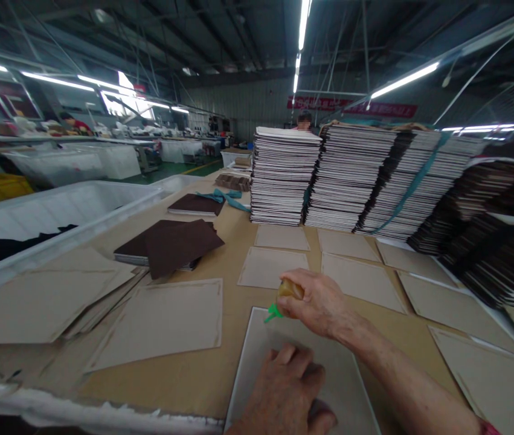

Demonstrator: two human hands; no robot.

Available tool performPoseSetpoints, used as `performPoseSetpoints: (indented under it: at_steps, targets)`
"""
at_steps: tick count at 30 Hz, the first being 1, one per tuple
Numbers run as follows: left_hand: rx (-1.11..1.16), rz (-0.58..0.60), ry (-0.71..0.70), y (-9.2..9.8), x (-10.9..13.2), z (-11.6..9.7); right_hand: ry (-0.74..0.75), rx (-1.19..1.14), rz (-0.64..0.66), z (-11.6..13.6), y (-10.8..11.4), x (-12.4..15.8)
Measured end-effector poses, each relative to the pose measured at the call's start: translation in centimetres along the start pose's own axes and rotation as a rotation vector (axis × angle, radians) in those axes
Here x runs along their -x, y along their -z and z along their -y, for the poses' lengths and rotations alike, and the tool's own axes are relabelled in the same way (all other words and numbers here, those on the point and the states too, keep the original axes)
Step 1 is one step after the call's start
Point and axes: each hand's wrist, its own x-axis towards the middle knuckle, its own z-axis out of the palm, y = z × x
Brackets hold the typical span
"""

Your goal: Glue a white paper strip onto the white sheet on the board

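Note:
My right hand (318, 302) is wrapped round an amber glue bottle (291, 290) with a green nozzle (273, 313). The bottle is tilted, its tip pointing down and left over the upper left part of a grey-beige board (329, 368). On that same board rests my left hand (284, 389), fingers spread and slightly bent, holding nothing. Several similar boards (360, 278) are laid out in rows beyond and to the right. Whether the nozzle touches the board, I cannot tell.
Tall stacks of boards (284, 175) rise at the back, one bound with a teal strap (413, 181). Dark brown sheets (184, 241) and loose beige boards (170, 320) lie on the left. A white bin (125, 196) flanks the table. A person (304, 119) is behind the stacks.

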Motion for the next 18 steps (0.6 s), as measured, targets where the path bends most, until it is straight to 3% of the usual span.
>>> performPoseSetpoints:
  at_steps: [10, 18]
  targets:
    - [0.006, 0.027, 0.013, 0.1, -0.1, -0.3, 0.029, 0.017, -0.001, 0.8, -0.7, -0.1]
    - [0.005, -0.011, -0.009, -0.8, 0.0, 0.4, -0.082, 0.09, 0.022, -1.1, 1.7, 0.9]
